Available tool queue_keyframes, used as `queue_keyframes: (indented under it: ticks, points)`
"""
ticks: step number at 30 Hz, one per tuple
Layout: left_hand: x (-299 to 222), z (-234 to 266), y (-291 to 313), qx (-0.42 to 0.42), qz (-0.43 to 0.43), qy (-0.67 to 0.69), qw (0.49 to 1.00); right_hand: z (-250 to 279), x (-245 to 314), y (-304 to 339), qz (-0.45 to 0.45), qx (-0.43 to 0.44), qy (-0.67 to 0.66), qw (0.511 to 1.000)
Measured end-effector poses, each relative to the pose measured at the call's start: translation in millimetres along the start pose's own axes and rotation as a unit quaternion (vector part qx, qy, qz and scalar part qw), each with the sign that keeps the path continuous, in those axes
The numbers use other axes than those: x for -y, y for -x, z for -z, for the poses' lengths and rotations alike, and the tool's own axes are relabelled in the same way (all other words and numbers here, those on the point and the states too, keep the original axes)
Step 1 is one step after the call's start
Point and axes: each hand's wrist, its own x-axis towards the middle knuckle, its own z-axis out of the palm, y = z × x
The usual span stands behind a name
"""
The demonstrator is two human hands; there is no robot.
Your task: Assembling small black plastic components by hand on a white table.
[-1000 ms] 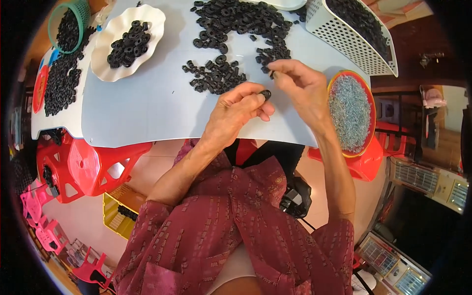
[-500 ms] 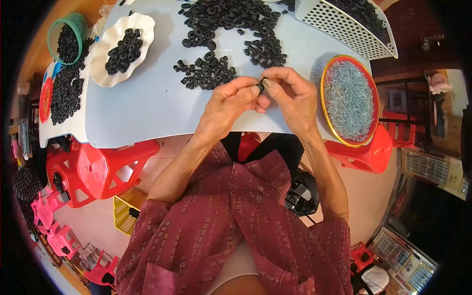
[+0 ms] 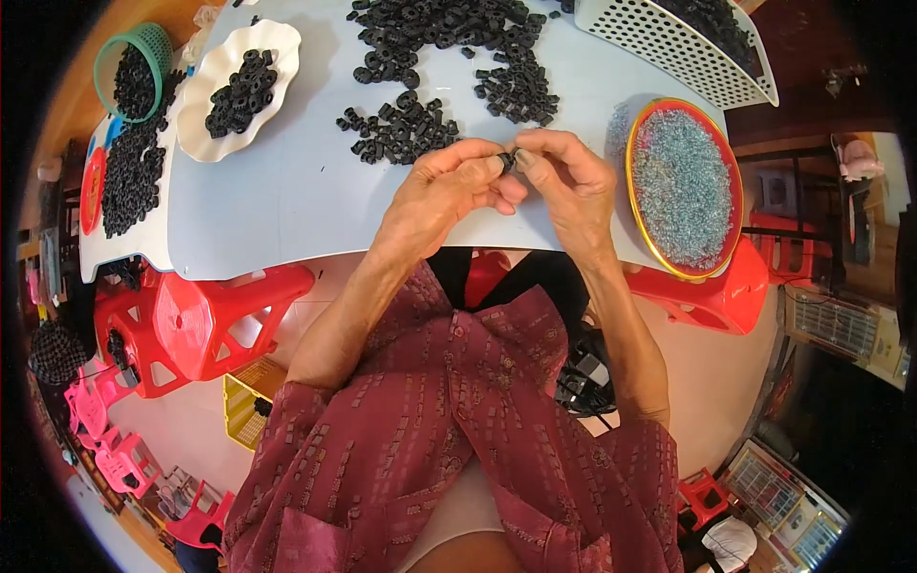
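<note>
My left hand [image 3: 441, 196] and my right hand [image 3: 573, 196] meet above the near edge of the pale table [image 3: 277, 215]. Pinched between their thumbs and fingertips is a small black plastic part [image 3: 507, 161]; the fingers cover most of it. Just beyond my left hand lies a pile of small black parts [image 3: 401, 131]. Another heap of small black pieces [image 3: 517, 91] sits beyond my right hand. To the right, a red bowl with a yellow rim [image 3: 634, 196] is filled with tiny clear bluish pieces [image 3: 683, 186].
Thicker black parts [image 3: 439, 29] spread across the far table. A white scalloped plate [image 3: 196, 134] of black parts stands left, with a green basket [image 3: 158, 48] beyond. A perforated white basket [image 3: 659, 48] is far right. Red stools [image 3: 196, 320] and a yellow crate [image 3: 239, 411] stand below.
My fingertips have shifted slightly around the black part, and more of it shows between the thumbs. The whole view has tilted a little; the piles and containers look otherwise the same.
</note>
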Motion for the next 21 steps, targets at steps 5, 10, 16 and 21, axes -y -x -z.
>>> queue_keyframes:
  ticks: [5,10,16,21]
  points:
    - [4,-9,3,-0.028,-0.032,-0.023,0.999,-5,0,5,-0.010,-0.018,-0.039,0.999]
    - [8,-8,3,-0.038,-0.056,-0.019,0.998,-4,-1,3,0.035,-0.007,-0.004,0.999]
    - [7,-11,5,-0.040,-0.062,-0.031,0.997,-4,2,6,0.011,-0.005,-0.007,1.000]
    - [11,-20,9,-0.087,-0.123,-0.217,0.964,-5,-5,6,0.064,-0.024,0.036,0.997]
